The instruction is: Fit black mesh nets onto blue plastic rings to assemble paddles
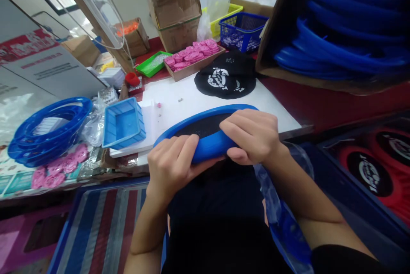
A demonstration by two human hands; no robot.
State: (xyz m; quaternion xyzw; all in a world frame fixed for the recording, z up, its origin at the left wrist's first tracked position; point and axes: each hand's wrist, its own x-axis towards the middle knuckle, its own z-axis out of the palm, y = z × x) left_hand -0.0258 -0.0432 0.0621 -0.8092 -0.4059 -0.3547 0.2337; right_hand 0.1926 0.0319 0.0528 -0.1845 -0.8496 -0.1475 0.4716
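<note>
Both hands grip a flying disc [209, 148] with a soft blue rim and a black fabric middle, tilted over the table's near edge. My left hand [173, 160] is closed on the near rim at the left, thumb along its underside. Further right, my right hand [254, 135] wraps the same rim, fingers over the top and thumb below. The far rim lies over the white work board [166, 94]. Beyond the disc lies a stack of round black cloth pieces [226, 75] with white print.
Blue rings [51, 131] and a light blue tray [123, 124] stand left. Pink pieces [194, 54] fill a shallow box behind. A carton of blue rings [336, 39] overhangs the right. Red discs with black middles [368, 175] sit in a crate low at right.
</note>
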